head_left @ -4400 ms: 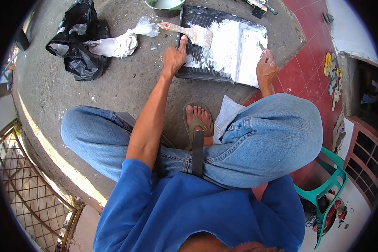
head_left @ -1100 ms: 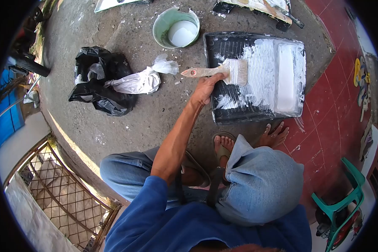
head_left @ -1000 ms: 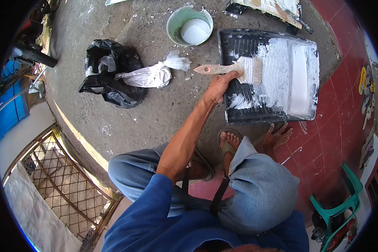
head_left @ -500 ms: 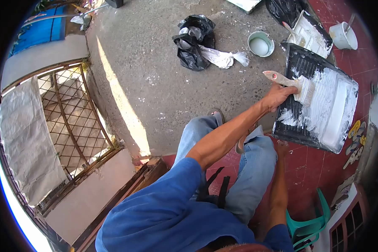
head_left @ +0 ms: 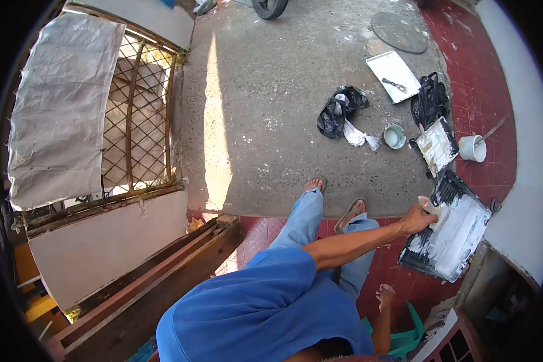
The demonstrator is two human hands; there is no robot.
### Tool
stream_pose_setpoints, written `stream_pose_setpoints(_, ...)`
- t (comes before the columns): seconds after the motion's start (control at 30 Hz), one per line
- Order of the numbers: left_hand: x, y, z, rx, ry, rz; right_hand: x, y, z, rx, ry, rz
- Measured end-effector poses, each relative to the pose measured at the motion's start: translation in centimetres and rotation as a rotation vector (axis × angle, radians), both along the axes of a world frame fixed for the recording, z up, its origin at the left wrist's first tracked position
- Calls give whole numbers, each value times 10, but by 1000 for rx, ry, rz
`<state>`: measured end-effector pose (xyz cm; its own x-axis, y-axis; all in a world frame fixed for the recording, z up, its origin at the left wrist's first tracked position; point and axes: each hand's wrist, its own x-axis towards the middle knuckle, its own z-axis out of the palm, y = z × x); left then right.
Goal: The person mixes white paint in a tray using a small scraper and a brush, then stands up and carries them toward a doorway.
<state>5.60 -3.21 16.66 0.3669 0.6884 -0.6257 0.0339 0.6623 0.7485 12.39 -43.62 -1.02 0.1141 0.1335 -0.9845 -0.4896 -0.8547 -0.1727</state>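
Note:
My left hand [head_left: 417, 218] is closed around a wide paintbrush [head_left: 427, 204], whose handle end sticks out above the fist. The brush's bristles are over or against a black paint tray [head_left: 419, 256]; contact is hard to tell. White paint [head_left: 461, 232] coats much of this tray in thick streaks. Lower down, my right hand [head_left: 385, 294] hangs beside my leg, above the red tiles. Its fingers are apart, with whitish smears on them, and it holds nothing.
A smaller paint-covered tray [head_left: 437, 145], a white bucket [head_left: 473, 149] with a stick, a small pail [head_left: 394, 136] and black plastic bags [head_left: 332, 117] stand ahead. A white tray [head_left: 393, 75] lies farther off. A green chair [head_left: 409, 338] is at lower right, a wooden beam [head_left: 157, 289] at left.
The view has shifted, showing more of the yard ahead. My left hand still grips the paintbrush at the black tray. My right hand has come away from near the tray's lower edge.

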Motion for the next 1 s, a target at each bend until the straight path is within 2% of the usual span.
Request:
stream_pose_setpoints(0.03,5,-5,9,5,-1,-16,0,-2,9,65,11,-81)
stream_pose_setpoints(0.07,3,-3,31,-63,26,-73,-12,30,60,56,-151,123)
stream_pose_setpoints(0.1,6,-9,37,-11,-22,-42,-16,22,63,156,-125,37)
stream_pose_setpoints(0.13,6,-13,44,-12,14,-119,-26,52,103,147,-142,110)
stream_pose_setpoints(0.17,7,-14,78,-32,-56,-100,-35,58,116,180,-170,116)
stream_pose_setpoints(0.2,15,11,43,-65,-21,-115,-36,97,87,220,-170,116)
stream_pose_setpoints(0.23,20,10,48,-125,-65,-130,-44,103,97,278,-221,144)
stream_pose_setpoints(0.27,25,12,70,-158,-81,-150,-47,106,99,322,-243,298)
stream_pose_setpoints(0.3,31,14,93,-181,-91,-163,-44,126,142,335,-310,511)
stream_pose_setpoints(0.37,40,14,122,-240,-136,-217,-68,122,177,466,-538,419)
stream_pose_setpoints(0.4,45,17,131,-253,-116,-252,-73,122,197,440,-516,425)
stream_pose_setpoints(0.43,43,22,108,-266,-115,-259,-84,129,182,431,-481,440)
stream_pose_setpoints(0.5,58,21,115,-323,-87,-299,-82,126,222,369,-488,457)
stream_pose_setpoints(0.63,81,-2,113,-395,-153,-462,-107,46,217,330,-717,266)
stream_pose_setpoints(0.67,83,6,94,-422,-149,-472,-132,21,179,250,-836,332)
stream_pose_setpoints(0.7,91,0,103,-454,-150,-478,-157,-13,157,121,-926,361)
stream_pose_setpoints(0.73,104,-6,111,-482,-153,-485,-178,-45,144,-29,-951,301)
stream_pose_setpoints(0.8,128,-21,127,-496,-133,-543,-196,-89,182,-338,-599,-356)
stream_pose_setpoints(0.87,160,-35,139,-487,-136,-571,-228,-148,188,-486,-546,-601)
stream_pose_setpoints(0.9,152,-21,126,-501,-133,-590,-279,-185,146,-345,-263,-951)
stream_pose_setpoints(0.97,176,-25,125,-500,-125,-612,-321,-239,132,-77,74,-1527)
stream_pose_setpoints(1.0,188,-29,125,-496,-126,-617,-333,-244,123,-281,-105,-1479)
